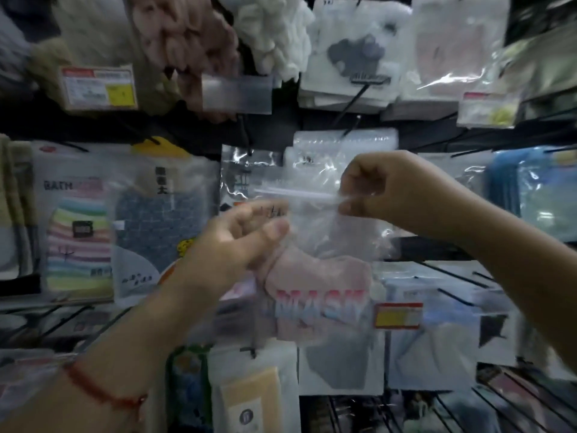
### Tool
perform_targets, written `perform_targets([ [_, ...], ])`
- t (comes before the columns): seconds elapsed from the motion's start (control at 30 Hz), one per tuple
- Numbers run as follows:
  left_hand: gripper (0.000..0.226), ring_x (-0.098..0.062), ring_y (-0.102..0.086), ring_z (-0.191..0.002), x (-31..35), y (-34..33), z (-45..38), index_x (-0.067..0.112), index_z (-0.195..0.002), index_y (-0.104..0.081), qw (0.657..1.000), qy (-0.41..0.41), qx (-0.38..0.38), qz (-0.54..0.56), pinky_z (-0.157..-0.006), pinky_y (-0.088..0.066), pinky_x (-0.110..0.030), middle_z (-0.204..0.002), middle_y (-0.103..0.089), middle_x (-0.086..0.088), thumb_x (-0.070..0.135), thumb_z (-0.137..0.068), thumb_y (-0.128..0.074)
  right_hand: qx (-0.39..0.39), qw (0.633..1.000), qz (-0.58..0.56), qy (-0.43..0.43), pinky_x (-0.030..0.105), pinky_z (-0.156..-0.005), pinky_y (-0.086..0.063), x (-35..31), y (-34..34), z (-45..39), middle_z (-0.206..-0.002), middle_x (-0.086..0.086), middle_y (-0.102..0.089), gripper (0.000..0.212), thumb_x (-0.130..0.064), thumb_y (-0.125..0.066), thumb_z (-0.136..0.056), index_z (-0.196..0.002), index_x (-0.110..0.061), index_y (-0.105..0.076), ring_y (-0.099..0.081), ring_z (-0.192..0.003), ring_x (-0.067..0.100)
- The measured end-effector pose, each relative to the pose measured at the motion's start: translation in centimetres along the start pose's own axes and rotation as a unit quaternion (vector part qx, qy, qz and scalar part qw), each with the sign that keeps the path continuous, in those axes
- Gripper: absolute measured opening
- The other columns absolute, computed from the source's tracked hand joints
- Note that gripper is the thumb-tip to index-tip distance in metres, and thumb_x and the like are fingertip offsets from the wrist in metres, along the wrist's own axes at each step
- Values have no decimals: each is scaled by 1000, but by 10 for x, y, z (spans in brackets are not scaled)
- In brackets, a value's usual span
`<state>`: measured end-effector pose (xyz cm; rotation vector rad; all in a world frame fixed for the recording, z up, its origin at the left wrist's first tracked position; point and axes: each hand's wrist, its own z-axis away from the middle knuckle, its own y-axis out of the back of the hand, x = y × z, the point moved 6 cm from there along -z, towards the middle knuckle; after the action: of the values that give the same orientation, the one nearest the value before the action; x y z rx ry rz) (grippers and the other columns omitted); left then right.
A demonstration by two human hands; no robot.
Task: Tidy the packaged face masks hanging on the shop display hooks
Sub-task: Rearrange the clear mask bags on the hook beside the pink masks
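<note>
Crowded shop hooks (352,101) hang behind a clear plastic packet holding a pink mask (315,276). Left hand (237,242) pinches its side, right hand (384,185) its top; slack pinches could drop it.

Single head-worn wide-angle view, facing forward, close to the wire display rack (462,276). Both forearms enter from the lower edge, reaching toward the rack; hanging packets fill the frame.
</note>
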<state>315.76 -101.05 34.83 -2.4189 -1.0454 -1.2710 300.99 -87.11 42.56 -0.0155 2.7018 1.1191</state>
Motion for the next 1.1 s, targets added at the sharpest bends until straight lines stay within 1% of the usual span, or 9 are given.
perform_targets([
  [0.07,43,-12,-73,-79,25,6,-18,26,-125,-62,998,-37,-6,-52,-61,-58,-27,-100,-76,4,43,-86,-71,-3,1000,8,3,6,-62,-44,2,8,0,-76,-14,-66,22,-33,-85,-71,-81,-31,-65,-58,-67,-6],
  [0.13,36,-7,-72,-89,52,7,-39,39,-124,-63,975,-84,-39,-202,-72,-58,-28,-100,-73,15,48,-90,-67,-5,1000,8,7,3,-65,-43,3,14,-1,-77,-16,-66,21,-31,-84,-71,-84,-31,-67,-58,-71,-10],
  [0.23,16,7,-68,-81,74,-11,-60,40,-109,-70,910,-91,-137,-380,-64,-48,-9,-88,-72,26,39,-95,-63,0,1000,25,13,9,-71,-49,6,20,-4,-81,-16,-69,20,-30,-83,-74,-89,-33,-70,-61,-77,-6],
  [0.37,1,5,-67,-76,78,-26,-80,34,-93,-71,855,-127,-170,-474,-67,-54,-20,-82,-73,18,35,-92,-70,17,996,80,41,2,-71,-45,13,27,-9,-88,-23,-70,16,-34,-73,-84,-98,-41,-72,-59,-79,-16],
  [0.57,21,1,-58,-71,93,-32,-83,31,-81,-62,803,-291,-67,-516,-63,-47,-21,-73,-62,16,47,-82,-74,106,979,143,103,30,-72,-55,14,42,-4,-97,-20,-64,23,-37,-60,-89,-108,-36,-72,-61,-73,0],
  [0.7,41,-6,-47,-51,105,-34,-75,24,-70,-51,751,-410,-23,-516,-51,-36,-18,-57,-48,13,60,-76,-68,141,966,169,138,32,-63,-56,20,49,5,-92,-20,-58,30,-34,-60,-87,-115,-30,-70,-63,-69,8],
  [0.9,17,-6,-62,-72,108,-27,-87,23,-96,-69,823,-395,-20,-409,-62,-46,-14,-74,-61,20,38,-88,-69,193,949,225,107,34,-59,-53,48,72,17,-88,-15,-60,50,-20,-69,-84,-133,-24,-59,-57,-68,9],
  [1.0,26,-1,-63,-72,105,-36,-94,28,-115,-64,806,-413,-8,-424,-66,-52,-16,-82,-63,22,35,-90,-66,194,937,251,146,42,-55,-58,47,77,17,-91,-7,-68,41,-24,-60,-86,-127,-22,-63,-63,-67,15],
  [1.1,24,1,-60,-72,102,-49,-103,22,-113,-69,754,-471,8,-457,-69,-56,-24,-86,-69,14,33,-93,-67,174,925,280,190,42,-55,-56,38,70,11,-92,-5,-67,30,-23,-61,-87,-116,-25,-70,-66,-70,19],
])
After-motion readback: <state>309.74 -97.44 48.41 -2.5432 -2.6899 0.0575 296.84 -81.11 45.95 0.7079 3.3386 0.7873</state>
